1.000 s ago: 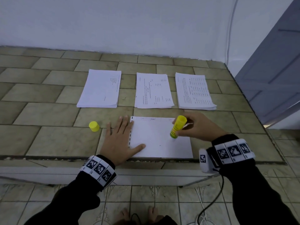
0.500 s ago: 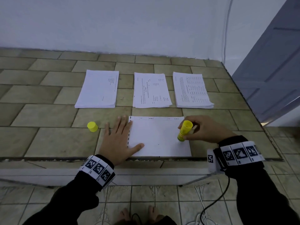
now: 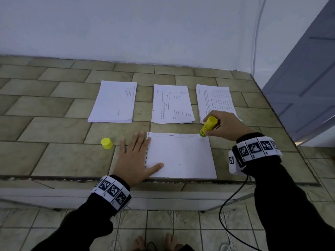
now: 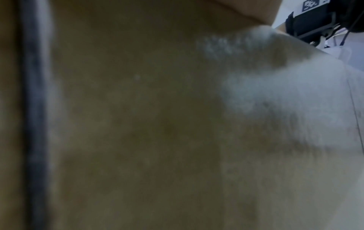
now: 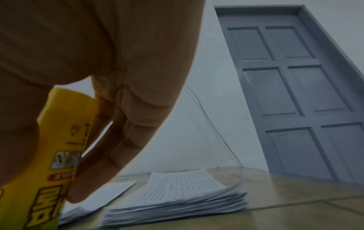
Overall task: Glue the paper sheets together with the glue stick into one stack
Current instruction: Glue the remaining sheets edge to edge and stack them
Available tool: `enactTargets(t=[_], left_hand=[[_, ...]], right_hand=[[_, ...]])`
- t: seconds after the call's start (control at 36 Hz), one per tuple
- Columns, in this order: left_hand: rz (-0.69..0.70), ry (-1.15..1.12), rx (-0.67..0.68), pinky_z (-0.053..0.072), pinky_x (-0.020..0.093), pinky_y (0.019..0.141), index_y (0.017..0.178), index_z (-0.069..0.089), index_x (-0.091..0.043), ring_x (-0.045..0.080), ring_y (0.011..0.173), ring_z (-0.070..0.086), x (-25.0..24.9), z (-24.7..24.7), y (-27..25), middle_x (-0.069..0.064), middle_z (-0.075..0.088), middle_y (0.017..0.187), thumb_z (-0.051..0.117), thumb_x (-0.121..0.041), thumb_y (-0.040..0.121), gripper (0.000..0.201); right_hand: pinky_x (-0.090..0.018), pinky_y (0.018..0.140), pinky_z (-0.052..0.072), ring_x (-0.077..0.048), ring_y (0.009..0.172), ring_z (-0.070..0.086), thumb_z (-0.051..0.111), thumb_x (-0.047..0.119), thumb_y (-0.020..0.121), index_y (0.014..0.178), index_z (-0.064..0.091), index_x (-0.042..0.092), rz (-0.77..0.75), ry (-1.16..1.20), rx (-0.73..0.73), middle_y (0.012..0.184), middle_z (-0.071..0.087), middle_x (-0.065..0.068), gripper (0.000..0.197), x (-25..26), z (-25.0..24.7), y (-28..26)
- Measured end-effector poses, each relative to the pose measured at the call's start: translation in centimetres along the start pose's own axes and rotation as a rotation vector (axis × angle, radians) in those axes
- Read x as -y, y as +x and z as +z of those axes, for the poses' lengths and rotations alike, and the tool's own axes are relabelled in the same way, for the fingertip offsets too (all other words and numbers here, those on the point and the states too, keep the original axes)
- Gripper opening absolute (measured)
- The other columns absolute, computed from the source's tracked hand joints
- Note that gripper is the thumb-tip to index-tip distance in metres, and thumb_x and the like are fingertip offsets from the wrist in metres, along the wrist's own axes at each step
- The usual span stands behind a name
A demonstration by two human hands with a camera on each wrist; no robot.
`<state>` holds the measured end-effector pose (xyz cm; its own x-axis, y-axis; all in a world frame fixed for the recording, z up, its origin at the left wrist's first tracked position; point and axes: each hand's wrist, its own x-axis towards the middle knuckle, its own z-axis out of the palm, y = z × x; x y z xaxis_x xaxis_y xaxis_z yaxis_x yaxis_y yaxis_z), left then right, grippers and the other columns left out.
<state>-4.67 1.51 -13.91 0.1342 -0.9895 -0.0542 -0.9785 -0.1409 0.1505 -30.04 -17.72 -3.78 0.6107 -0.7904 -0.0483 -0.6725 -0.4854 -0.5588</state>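
Right hand has slid the yellow cylindrical glue stick from mid-sheet up to the far right corner of the white paper sheet, fingers curled round the tube, tip on the paper. Left hand stays flat, fingers spread, pressing the sheet's left edge. Yellow plastic cap stands just left of it. Three white paper stacks lie beyond both hands.

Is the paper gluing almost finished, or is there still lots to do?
Lots left. Done: the cap is off and set on the counter, and one sheet lies in front. In hand: the left hand presses that sheet flat while the right hand holds the glue stick, its tip at the sheet's far right corner. Left: three piles wait behind, unglued.
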Motion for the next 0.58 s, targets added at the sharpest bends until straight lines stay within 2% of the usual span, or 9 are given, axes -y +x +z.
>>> enactTargets(t=[0.06,0.14,0.22,0.31,0.33,0.42,0.58], left_hand=[[0.0,0.0,0.001,-0.008,0.054,0.119,0.157,0.009,-0.019,0.019,0.151,-0.009,0.0,0.0,0.0,0.001,-0.006,0.164,-0.007,-0.092,0.067,0.117],[0.001,-0.011,0.001,-0.007,0.055,0.119,0.157,0.01,-0.019,0.018,0.15,-0.009,0.1,0.1,0.0,0.001,-0.006,0.164,-0.006,-0.093,0.067,0.117],[-0.002,-0.016,0.002,-0.006,0.054,0.119,0.157,0.009,-0.019,0.017,0.15,-0.01,0.0,-0.1,-0.1,0.0,-0.006,0.164,-0.007,-0.093,0.067,0.118],[0.001,-0.016,0.004,-0.006,0.054,0.119,0.157,0.008,-0.019,0.018,0.15,-0.01,-0.1,-0.2,-0.1,0.0,-0.007,0.164,-0.008,-0.093,0.066,0.118],[0.001,-0.015,0.002,-0.006,0.054,0.119,0.157,0.008,-0.019,0.018,0.15,-0.01,0.0,-0.2,-0.1,0.0,-0.007,0.164,-0.007,-0.093,0.067,0.117],[0.001,-0.002,0.01,-0.007,0.054,0.119,0.157,0.007,-0.02,0.018,0.15,-0.011,0.0,-0.1,-0.1,0.001,-0.008,0.164,-0.007,-0.093,0.067,0.117],[0.006,-0.006,0.0,-0.008,0.053,0.119,0.157,0.009,-0.019,0.019,0.15,-0.01,0.0,-0.1,-0.1,0.002,-0.006,0.164,-0.005,-0.093,0.069,0.116]], right_hand=[[-0.012,0.062,0.039,-0.006,0.08,0.054,0.082,0.016,0.072,0.098,0.062,0.019,0.022,-0.059,-0.001,0.091,0.061,0.006,0.033,-0.2,-0.3,-0.5],[-0.02,0.067,0.042,-0.014,0.089,0.059,0.081,0.018,0.072,0.099,0.064,0.019,0.077,-0.15,0.024,0.095,0.063,0.002,0.032,-1.0,-0.7,-1.2],[-0.023,0.075,0.046,-0.014,0.089,0.06,0.078,0.021,0.074,0.103,0.066,0.017,0.151,-0.283,0.101,0.099,0.066,0.0,0.031,-1.4,-0.5,-1.9],[-0.02,0.066,0.04,-0.014,0.089,0.057,0.071,0.025,0.081,0.105,0.064,0.019,0.207,-0.417,0.155,0.102,0.064,0.0,0.027,-1.4,0.0,-2.5],[-0.021,0.067,0.039,-0.014,0.09,0.056,0.07,0.026,0.082,0.106,0.063,0.019,0.221,-0.431,0.154,0.103,0.063,0.0,0.026,-1.5,0.1,-2.6],[-0.025,0.074,0.042,-0.016,0.089,0.057,0.069,0.024,0.084,0.106,0.063,0.017,0.252,-0.388,0.092,0.104,0.065,-0.004,0.024,-2.0,0.0,-2.9],[-0.031,0.072,0.046,-0.022,0.087,0.058,0.072,0.02,0.083,0.108,0.054,0.009,0.334,-0.152,-0.148,0.097,0.061,-0.007,0.033,-3.2,-1.2,-3.0]])
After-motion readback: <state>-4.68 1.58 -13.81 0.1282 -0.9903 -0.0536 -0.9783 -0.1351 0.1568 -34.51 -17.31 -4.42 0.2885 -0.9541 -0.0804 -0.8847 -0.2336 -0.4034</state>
